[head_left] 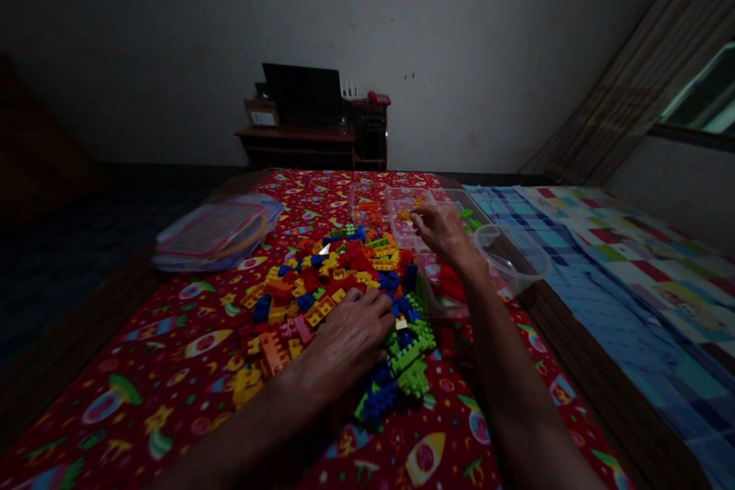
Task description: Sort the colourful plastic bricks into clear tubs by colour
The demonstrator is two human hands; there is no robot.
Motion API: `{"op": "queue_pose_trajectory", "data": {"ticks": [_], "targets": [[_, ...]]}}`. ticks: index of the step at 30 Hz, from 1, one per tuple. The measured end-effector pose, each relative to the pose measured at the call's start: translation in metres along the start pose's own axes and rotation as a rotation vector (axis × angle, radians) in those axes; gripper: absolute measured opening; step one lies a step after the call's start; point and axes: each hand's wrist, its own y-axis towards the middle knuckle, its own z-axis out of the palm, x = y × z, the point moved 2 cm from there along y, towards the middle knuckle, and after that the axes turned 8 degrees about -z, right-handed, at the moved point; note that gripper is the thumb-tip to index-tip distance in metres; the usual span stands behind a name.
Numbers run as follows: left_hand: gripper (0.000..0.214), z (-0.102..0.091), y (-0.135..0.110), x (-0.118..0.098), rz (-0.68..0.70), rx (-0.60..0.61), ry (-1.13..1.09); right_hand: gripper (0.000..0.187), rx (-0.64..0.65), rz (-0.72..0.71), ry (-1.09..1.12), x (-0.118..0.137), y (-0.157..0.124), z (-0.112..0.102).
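Note:
A heap of small plastic building bricks (338, 276) in red, yellow, orange, blue and green lies on a red patterned cloth (172, 367). My left hand (353, 333) rests palm down on the near part of the heap, fingers curled among the blue and green pieces. My right hand (439, 233) is held over a clear plastic compartment box (402, 203) at the far right of the heap, its fingers pinched together. What they pinch is too small and dark to name.
A clear round tub (514, 256) sits just right of my right hand. A flat clear bag (215, 233) lies at the far left of the cloth. A checked blue mat (602, 283) covers the right. A dark desk with a screen (313, 126) stands at the wall.

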Motion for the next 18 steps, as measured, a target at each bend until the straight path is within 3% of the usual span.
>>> {"op": "queue_pose_trajectory", "data": {"ticks": [4,8,12,15,18], "targets": [[0.011,0.004,0.002,-0.001,-0.02,-0.103,0.085,0.025,0.039,0.004,0.025,0.008,-0.002,0.0],[0.015,0.005,0.008,0.026,-0.062,-0.212,-0.052,0.024,0.08,-0.028,0.037,0.018,-0.002,-0.001],[0.014,0.003,0.01,0.044,-0.062,-0.168,-0.204,0.022,0.093,-0.083,0.032,0.024,-0.002,0.003],[0.015,0.002,0.005,0.032,-0.005,-0.091,-0.198,0.022,0.108,-0.099,0.034,0.024,-0.002,0.006],[0.021,0.005,-0.001,0.013,-0.036,-0.04,-0.078,0.022,0.129,-0.09,0.049,0.023,-0.003,0.009]]}}
